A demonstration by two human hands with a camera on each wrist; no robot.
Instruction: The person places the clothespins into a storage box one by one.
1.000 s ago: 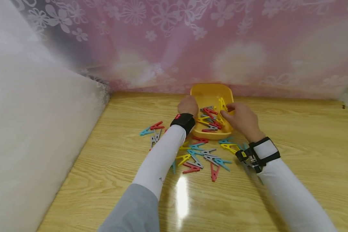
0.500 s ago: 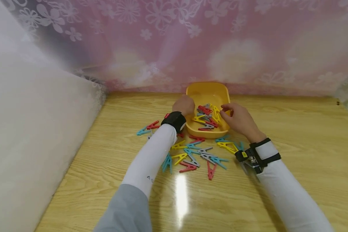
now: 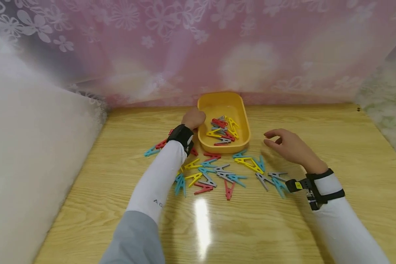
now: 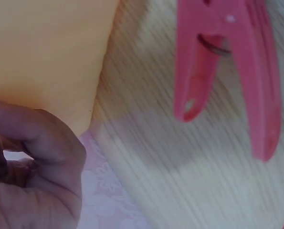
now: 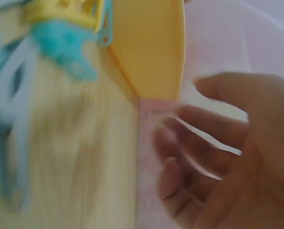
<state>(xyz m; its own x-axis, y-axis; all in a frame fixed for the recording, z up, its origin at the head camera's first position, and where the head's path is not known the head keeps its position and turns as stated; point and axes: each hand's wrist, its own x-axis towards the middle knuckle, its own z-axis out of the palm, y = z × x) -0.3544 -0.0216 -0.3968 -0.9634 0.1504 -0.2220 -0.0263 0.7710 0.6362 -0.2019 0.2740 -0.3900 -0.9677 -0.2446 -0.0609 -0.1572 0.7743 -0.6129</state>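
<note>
Across the wooden counter (image 3: 102,183), the yellow tub (image 3: 222,149) sits up against the far edge, around its middle. Out comes the right hand (image 3: 291,149), now right of the tub and clear of it, fingers loosely bent, thumb and forefinger parted, holding nothing! The left hand (image 3: 193,117) stays put, fingers curled onto the tub's left rim. The yellow peg (image 3: 233,123), pinched a second ago, now lies inside beside the heaped pegs (image 3: 219,122); loose pegs (image 3: 203,188) scatter nearer the counter's front edge.

Wood-grain table (image 3: 250,227); on it yellow basin (image 3: 223,149), scattered multicoloured clothespins (image 3: 225,176).
</note>
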